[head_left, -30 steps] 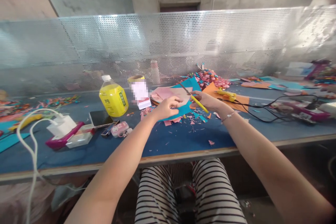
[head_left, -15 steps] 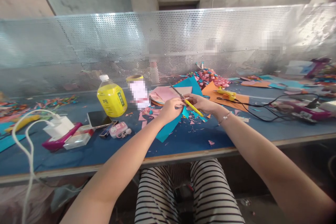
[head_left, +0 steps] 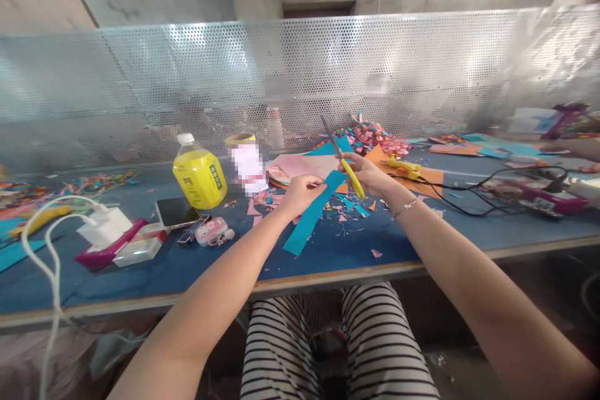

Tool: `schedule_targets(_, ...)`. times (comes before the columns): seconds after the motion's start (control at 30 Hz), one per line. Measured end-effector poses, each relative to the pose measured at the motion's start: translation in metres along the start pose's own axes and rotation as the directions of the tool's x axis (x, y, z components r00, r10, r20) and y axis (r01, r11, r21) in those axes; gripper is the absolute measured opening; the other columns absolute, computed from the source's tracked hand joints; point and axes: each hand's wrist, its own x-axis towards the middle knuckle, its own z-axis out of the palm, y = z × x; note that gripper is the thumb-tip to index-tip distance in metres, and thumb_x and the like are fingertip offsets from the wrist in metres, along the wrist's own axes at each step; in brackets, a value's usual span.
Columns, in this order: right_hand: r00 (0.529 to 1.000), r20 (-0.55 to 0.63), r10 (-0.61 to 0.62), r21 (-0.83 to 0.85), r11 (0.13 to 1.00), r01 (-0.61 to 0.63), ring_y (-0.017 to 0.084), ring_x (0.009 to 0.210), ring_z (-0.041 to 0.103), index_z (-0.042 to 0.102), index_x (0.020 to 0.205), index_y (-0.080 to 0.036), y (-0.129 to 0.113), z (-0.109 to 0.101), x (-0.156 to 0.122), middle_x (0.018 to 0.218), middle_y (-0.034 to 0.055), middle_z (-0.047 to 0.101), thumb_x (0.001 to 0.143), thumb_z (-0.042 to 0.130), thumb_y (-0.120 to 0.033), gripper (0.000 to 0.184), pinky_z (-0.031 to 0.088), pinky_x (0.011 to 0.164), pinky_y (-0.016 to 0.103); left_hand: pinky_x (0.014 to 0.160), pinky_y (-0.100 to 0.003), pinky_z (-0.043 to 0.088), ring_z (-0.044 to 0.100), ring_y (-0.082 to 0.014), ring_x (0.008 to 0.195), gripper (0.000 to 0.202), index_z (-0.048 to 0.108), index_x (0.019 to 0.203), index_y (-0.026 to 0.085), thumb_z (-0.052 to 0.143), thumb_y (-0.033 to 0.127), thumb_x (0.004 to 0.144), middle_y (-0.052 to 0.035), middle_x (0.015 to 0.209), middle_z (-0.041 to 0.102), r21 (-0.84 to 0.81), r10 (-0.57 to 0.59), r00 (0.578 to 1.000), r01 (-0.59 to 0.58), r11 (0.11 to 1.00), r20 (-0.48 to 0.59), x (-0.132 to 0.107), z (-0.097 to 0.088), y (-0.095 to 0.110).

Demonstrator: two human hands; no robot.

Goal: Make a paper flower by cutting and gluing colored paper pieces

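Observation:
My left hand pinches a blue paper strip near its upper end. The strip slants down toward the table's front edge. In my right hand is a pair of scissors with yellow handles, blades pointing up and away to the left. The scissors stand just right of the strip's top end. Behind my hands lie sheets of pink paper and a blue sheet. Small paper scraps are scattered under and around the strip.
A yellow bottle, a phone and a purple power strip stand left. To the right are a yellow glue gun on orange paper and black cables. A perforated metal screen rises behind. Another person's hand shows far right.
The blue paper has come away as a narrow strip in my left hand. My right hand has lifted the scissors slightly, and their blades now point more upward.

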Motion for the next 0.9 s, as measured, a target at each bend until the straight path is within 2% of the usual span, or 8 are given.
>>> schedule_targets(0.17, 0.981, -0.159, -0.109, 0.019, 0.993, 0.114, 0.013, 0.071, 0.059, 0.049, 0.097, -0.025, -0.005, -0.011, 0.003, 0.072, -0.0037, 0.050, 0.052, 0.073, -0.026, 0.050, 0.043, 0.047, 0.019, 0.064, -0.025, 0.046, 0.059, -0.0138, 0.068, 0.016, 0.064, 0.069, 0.013, 0.054, 0.025, 0.072, -0.0049, 0.074, 0.066, 0.018, -0.010, 1.000, 0.010, 1.000, 0.011, 0.000, -0.001, 0.000)
schedule_targets(0.37, 0.952, -0.250, -0.174, -0.012, 0.984, 0.177, 0.012, 0.068, 0.059, 0.048, 0.093, -0.026, -0.009, -0.019, 0.005, 0.072, -0.0042, 0.050, 0.053, 0.073, -0.028, 0.047, 0.040, 0.043, 0.018, 0.063, -0.027, 0.045, 0.058, -0.0140, 0.067, 0.018, 0.063, 0.068, 0.015, 0.052, 0.027, 0.074, -0.0041, 0.070, 0.064, 0.106, 0.036, 0.998, -0.041, 0.993, 0.052, 0.000, 0.001, -0.007)
schedule_targets(0.5, 0.974, -0.172, -0.148, -0.063, 0.988, 0.139, 0.013, 0.069, 0.060, 0.047, 0.091, -0.024, -0.005, -0.012, 0.004, 0.068, -0.0056, 0.049, 0.049, 0.075, -0.026, 0.051, 0.039, 0.043, 0.018, 0.065, -0.027, 0.045, 0.057, -0.0136, 0.067, 0.016, 0.063, 0.070, 0.015, 0.052, 0.027, 0.074, -0.0042, 0.072, 0.064, 0.142, 0.067, 0.996, -0.075, 0.987, 0.064, 0.000, 0.004, -0.010)
schedule_targets(0.7, 0.991, 0.021, -0.133, -0.118, 0.984, 0.134, 0.011, 0.066, 0.059, 0.046, 0.090, -0.023, 0.004, 0.003, 0.003, 0.065, -0.0081, 0.049, 0.048, 0.076, -0.024, 0.051, 0.048, 0.063, 0.026, 0.062, -0.026, 0.045, 0.058, -0.0128, 0.066, 0.014, 0.063, 0.073, 0.015, 0.053, 0.025, 0.074, -0.0041, 0.073, 0.065, 0.146, 0.120, 0.987, -0.135, 0.980, 0.108, -0.001, 0.008, -0.011)
schedule_targets(0.77, 0.989, 0.043, -0.145, -0.140, 0.979, 0.149, 0.010, 0.062, 0.057, 0.046, 0.091, -0.024, 0.007, 0.008, 0.003, 0.064, -0.0087, 0.048, 0.049, 0.075, -0.024, 0.051, 0.048, 0.066, 0.027, 0.062, -0.026, 0.045, 0.058, -0.0127, 0.065, 0.013, 0.064, 0.074, 0.015, 0.054, 0.025, 0.073, -0.0042, 0.074, 0.065, 0.160, 0.121, 0.987, -0.137, 0.978, 0.105, -0.001, 0.009, -0.010)
schedule_targets(0.9, 0.987, 0.050, -0.156, -0.168, 0.972, 0.162, 0.008, 0.058, 0.052, 0.045, 0.089, -0.024, 0.013, 0.016, 0.005, 0.062, -0.0086, 0.047, 0.051, 0.073, -0.026, 0.047, 0.046, 0.060, 0.025, 0.062, -0.026, 0.045, 0.058, -0.0130, 0.064, 0.014, 0.064, 0.075, 0.015, 0.054, 0.025, 0.073, -0.0042, 0.073, 0.065, 0.165, 0.112, 0.989, -0.128, 0.978, 0.101, -0.002, 0.008, -0.009)
